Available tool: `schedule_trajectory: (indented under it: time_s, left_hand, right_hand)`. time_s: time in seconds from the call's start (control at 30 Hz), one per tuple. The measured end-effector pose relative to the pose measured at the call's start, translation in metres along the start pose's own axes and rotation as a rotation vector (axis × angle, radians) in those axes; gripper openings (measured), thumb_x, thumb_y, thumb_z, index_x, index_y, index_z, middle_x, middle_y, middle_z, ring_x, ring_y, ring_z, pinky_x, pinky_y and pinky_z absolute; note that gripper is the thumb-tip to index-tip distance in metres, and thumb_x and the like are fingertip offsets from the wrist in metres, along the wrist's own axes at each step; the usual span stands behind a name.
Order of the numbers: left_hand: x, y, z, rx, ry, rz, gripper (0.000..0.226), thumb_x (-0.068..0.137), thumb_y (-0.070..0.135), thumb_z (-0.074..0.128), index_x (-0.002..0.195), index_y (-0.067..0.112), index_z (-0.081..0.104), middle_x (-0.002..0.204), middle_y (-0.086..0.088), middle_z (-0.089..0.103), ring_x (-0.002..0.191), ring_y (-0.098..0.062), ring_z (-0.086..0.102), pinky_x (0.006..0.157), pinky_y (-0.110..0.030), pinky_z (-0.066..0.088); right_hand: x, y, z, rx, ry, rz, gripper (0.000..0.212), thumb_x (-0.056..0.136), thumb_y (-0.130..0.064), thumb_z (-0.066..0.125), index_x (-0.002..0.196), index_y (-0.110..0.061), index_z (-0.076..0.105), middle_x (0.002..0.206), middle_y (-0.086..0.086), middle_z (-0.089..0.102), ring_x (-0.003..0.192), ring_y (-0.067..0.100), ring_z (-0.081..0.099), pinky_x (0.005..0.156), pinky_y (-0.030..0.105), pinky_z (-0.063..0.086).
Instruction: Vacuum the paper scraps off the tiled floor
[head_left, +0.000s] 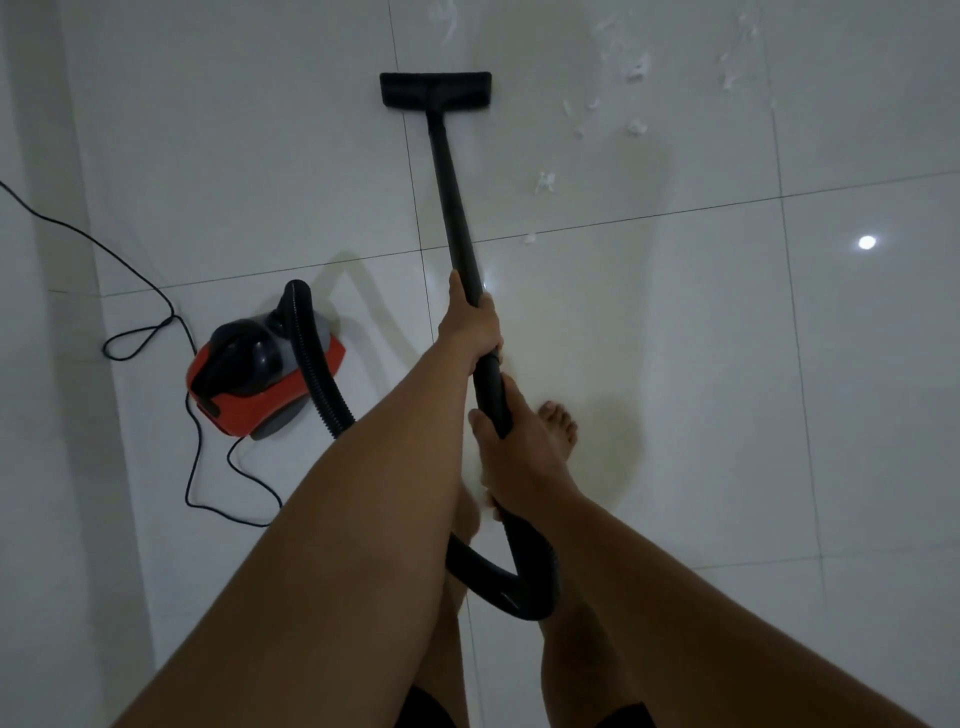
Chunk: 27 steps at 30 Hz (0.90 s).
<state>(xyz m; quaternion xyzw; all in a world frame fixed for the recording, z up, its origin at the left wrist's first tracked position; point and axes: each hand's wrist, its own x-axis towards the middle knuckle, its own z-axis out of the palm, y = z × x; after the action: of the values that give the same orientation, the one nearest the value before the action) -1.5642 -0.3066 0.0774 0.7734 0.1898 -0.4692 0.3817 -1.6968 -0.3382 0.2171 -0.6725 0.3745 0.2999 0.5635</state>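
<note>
A black vacuum wand (451, 187) runs from my hands out to a flat black floor head (435, 90) resting on the white tiled floor (675, 364). My left hand (470, 327) grips the wand higher up. Closer to me, my right hand (511, 457) is closed around the wand's lower end, where the ribbed hose (498, 587) loops down. White paper scraps (628, 70) lie scattered to the right of the floor head, with more paper scraps (544, 183) nearer along the wand and a few at the top edge.
The red and black vacuum body (260, 374) sits on the floor to the left, its hose arching toward me. A thin black power cord (140, 338) loops left of it. My bare foot (558, 423) stands beside the wand. A wall borders the left.
</note>
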Motion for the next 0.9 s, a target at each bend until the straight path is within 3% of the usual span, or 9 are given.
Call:
schedule_trajectory:
  time_s: [0.07, 0.13, 0.23, 0.27, 0.33, 0.4, 0.5, 0.67, 0.9]
  left_hand:
    - [0.005, -0.004, 0.003, 0.005, 0.015, 0.008, 0.068, 0.109, 0.037, 0.036, 0.159, 0.048, -0.008, 0.082, -0.013, 0.06, 0.058, -0.021, 0.059, 0.062, -0.036, 0.057]
    - [0.011, -0.008, 0.005, -0.003, 0.023, 0.022, 0.068, 0.109, 0.036, 0.037, 0.159, 0.048, -0.008, 0.084, -0.013, 0.06, 0.057, -0.021, 0.059, 0.061, -0.036, 0.057]
    - [0.016, -0.015, 0.008, -0.042, 0.015, 0.036, 0.068, 0.109, 0.034, 0.037, 0.159, 0.049, -0.006, 0.08, -0.01, 0.057, 0.057, -0.02, 0.057, 0.063, -0.037, 0.058]
    - [0.016, -0.017, 0.009, -0.058, 0.01, 0.039, 0.067, 0.109, 0.034, 0.037, 0.159, 0.05, -0.004, 0.079, -0.01, 0.057, 0.058, -0.02, 0.057, 0.064, -0.036, 0.058]
    - [0.017, -0.022, 0.009, -0.091, 0.008, 0.041, 0.066, 0.109, 0.034, 0.038, 0.159, 0.05, -0.002, 0.077, -0.009, 0.057, 0.058, -0.019, 0.056, 0.063, -0.034, 0.057]
    - [0.018, -0.028, 0.01, -0.114, 0.004, 0.041, 0.066, 0.109, 0.034, 0.039, 0.159, 0.05, -0.001, 0.076, -0.009, 0.057, 0.058, -0.018, 0.055, 0.062, -0.033, 0.055]
    - [0.019, -0.037, 0.01, -0.119, -0.01, 0.041, 0.066, 0.109, 0.033, 0.039, 0.159, 0.051, -0.001, 0.076, -0.009, 0.056, 0.057, -0.018, 0.053, 0.059, -0.032, 0.053]
    - [0.021, -0.043, 0.005, -0.144, -0.012, 0.047, 0.065, 0.11, 0.032, 0.039, 0.159, 0.052, 0.002, 0.072, -0.006, 0.052, 0.056, -0.015, 0.05, 0.055, -0.03, 0.052]
    - [0.025, -0.062, 0.003, -0.11, -0.023, 0.066, 0.065, 0.109, 0.033, 0.038, 0.159, 0.052, 0.0, 0.071, -0.006, 0.053, 0.055, -0.016, 0.052, 0.061, -0.033, 0.054]
  right_hand:
    - [0.004, 0.006, 0.002, 0.015, -0.019, -0.014, 0.052, 0.11, -0.029, 0.042, 0.16, -0.03, 0.028, 0.085, -0.009, 0.06, 0.065, -0.004, 0.054, 0.065, -0.009, 0.029]
    - [0.005, 0.012, -0.001, 0.072, -0.061, -0.029, 0.052, 0.11, -0.028, 0.042, 0.16, -0.03, 0.028, 0.1, -0.004, 0.062, 0.097, 0.018, 0.059, 0.087, 0.009, 0.027]
    - [0.007, 0.025, -0.005, 0.176, -0.107, -0.037, 0.052, 0.111, -0.023, 0.043, 0.16, -0.024, 0.027, 0.129, 0.016, 0.057, 0.114, 0.014, 0.026, 0.093, 0.016, 0.016]
    - [0.007, 0.025, -0.003, 0.191, -0.105, -0.032, 0.054, 0.11, -0.022, 0.045, 0.161, -0.023, 0.025, 0.133, 0.023, 0.055, 0.114, 0.009, 0.023, 0.084, 0.007, 0.027]
    - [0.011, 0.03, 0.007, 0.198, -0.108, -0.034, 0.061, 0.108, -0.021, 0.051, 0.162, -0.026, 0.022, 0.121, 0.02, 0.059, 0.098, -0.002, 0.051, 0.049, -0.003, 0.037]
    - [0.018, 0.041, 0.018, 0.242, -0.104, -0.012, 0.075, 0.103, -0.018, 0.061, 0.163, -0.034, 0.018, 0.098, 0.013, 0.063, 0.06, 0.002, 0.066, 0.052, 0.0, 0.046]
    - [0.025, 0.053, 0.033, 0.365, -0.129, 0.039, 0.087, 0.097, -0.013, 0.069, 0.16, -0.041, 0.017, 0.1, 0.007, 0.061, 0.067, 0.013, 0.067, 0.053, 0.021, 0.059]
    - [0.021, 0.049, 0.046, 0.246, -0.003, 0.031, 0.061, 0.102, -0.026, 0.061, 0.153, -0.038, 0.029, 0.083, -0.002, 0.057, 0.061, 0.021, 0.063, 0.049, 0.001, 0.045]
    - [0.025, 0.066, 0.072, 0.246, 0.08, 0.063, 0.072, 0.102, -0.018, 0.054, 0.16, -0.047, 0.02, 0.082, -0.001, 0.061, 0.048, 0.006, 0.057, 0.044, 0.016, 0.053]
